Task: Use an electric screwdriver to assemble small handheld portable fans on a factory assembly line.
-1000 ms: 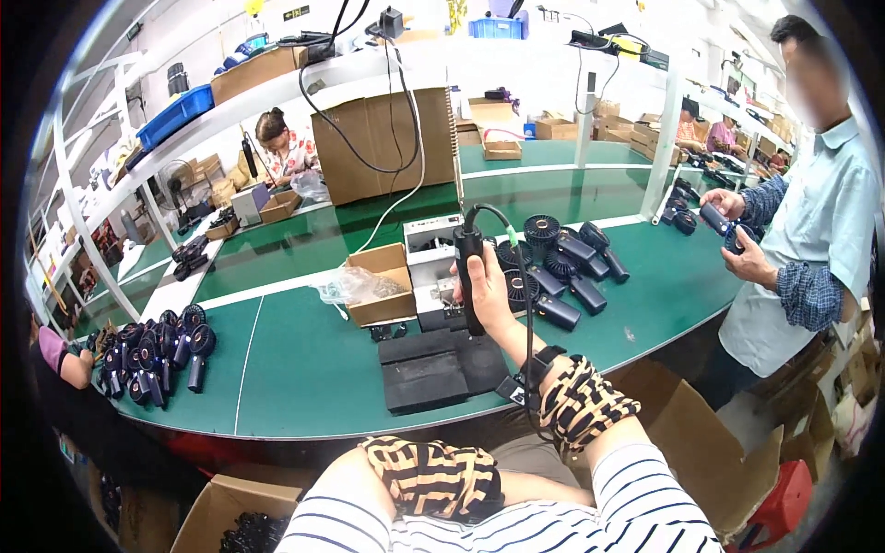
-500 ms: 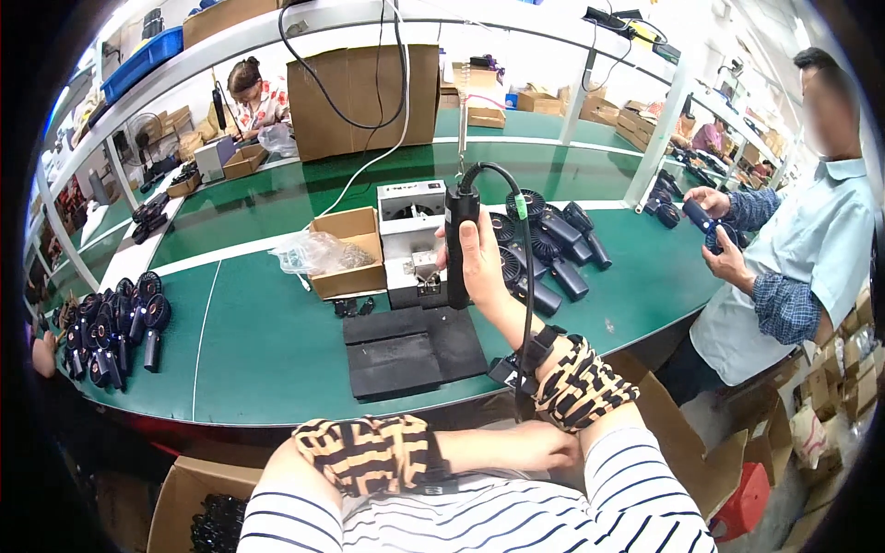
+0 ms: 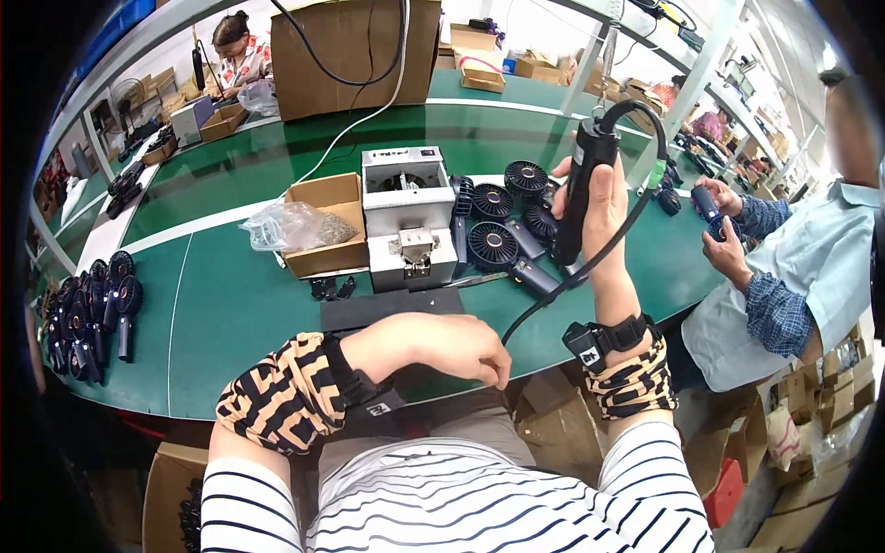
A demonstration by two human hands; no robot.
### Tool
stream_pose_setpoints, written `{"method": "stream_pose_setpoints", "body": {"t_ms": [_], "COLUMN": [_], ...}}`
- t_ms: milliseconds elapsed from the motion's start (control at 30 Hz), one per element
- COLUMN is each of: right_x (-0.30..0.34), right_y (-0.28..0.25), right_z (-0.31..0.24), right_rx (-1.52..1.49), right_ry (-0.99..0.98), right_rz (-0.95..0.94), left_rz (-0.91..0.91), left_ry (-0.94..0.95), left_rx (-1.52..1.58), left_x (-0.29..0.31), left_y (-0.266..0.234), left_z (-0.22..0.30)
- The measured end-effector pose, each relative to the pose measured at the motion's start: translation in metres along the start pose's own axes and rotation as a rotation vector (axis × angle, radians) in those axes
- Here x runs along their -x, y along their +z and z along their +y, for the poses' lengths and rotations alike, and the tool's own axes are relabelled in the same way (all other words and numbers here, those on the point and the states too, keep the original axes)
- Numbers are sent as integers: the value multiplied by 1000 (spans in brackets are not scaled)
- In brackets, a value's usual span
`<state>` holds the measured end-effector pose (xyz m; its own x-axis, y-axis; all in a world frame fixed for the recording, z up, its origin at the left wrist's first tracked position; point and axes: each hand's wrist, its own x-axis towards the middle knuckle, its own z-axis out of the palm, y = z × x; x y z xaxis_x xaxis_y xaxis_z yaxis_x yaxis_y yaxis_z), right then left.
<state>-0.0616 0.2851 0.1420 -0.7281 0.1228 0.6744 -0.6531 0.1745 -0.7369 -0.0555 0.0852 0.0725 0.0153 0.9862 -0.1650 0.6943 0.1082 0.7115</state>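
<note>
My right hand [image 3: 604,198] is wrapped round a black electric screwdriver [image 3: 587,170], tilted above a pile of dark handheld fans [image 3: 493,244]. A coiled spring [image 3: 608,55] runs up from its top, and a black cable [image 3: 636,217] loops down toward my other hand. My left hand [image 3: 470,350] hovers at the table's near edge with its fingers curled together, beside the cable; whether anything is in them is hidden. Behind my left forearm lies a black padded fixture [image 3: 392,309], partly covered. Beyond it stands a grey and white screw feeder [image 3: 406,198].
Left of the feeder is an open cardboard box [image 3: 323,198] with a plastic bag and small metal parts. Another cluster of fans [image 3: 92,313] lies at the table's left. At right, a person in a light blue shirt [image 3: 784,267] holds a fan. A metal frame crosses overhead.
My right hand has swung the screwdriver to the right, away from the feeder, over the fans. My left hand has risen from my lap to the table's edge. The view has shifted somewhat.
</note>
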Motion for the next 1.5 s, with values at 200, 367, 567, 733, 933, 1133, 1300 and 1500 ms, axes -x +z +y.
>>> {"method": "stream_pose_setpoints", "body": {"t_ms": [200,367,567,733,933,1133,1300,1500], "right_x": [15,25,37,31,21,17,-4,-16], "right_y": [-24,2,-1,-16,-15,45,103,134], "right_z": [-5,-2,-2,-22,-31,-5,9,26], "right_rx": [84,-32,-38,-137,-102,-280,-371,-359], "right_ry": [25,79,120,75,35,120,59,-33], "right_rz": [68,-48,-46,6,50,-85,-192,-195], "left_rz": [474,708,631,780,1101,1249,1149,1184], "left_ry": [-17,-91,-91,-110,-28,-232,-285,-357], "left_rx": [-649,-727,-898,-858,-454,-283,-170,-291], "left_x": [-63,-136,-172,-76,56,112,124,100], "left_y": [3,28,32,21,27,80,93,95], "left_z": [-50,-88,-84,-33,-6,-27,-41,-32]}}
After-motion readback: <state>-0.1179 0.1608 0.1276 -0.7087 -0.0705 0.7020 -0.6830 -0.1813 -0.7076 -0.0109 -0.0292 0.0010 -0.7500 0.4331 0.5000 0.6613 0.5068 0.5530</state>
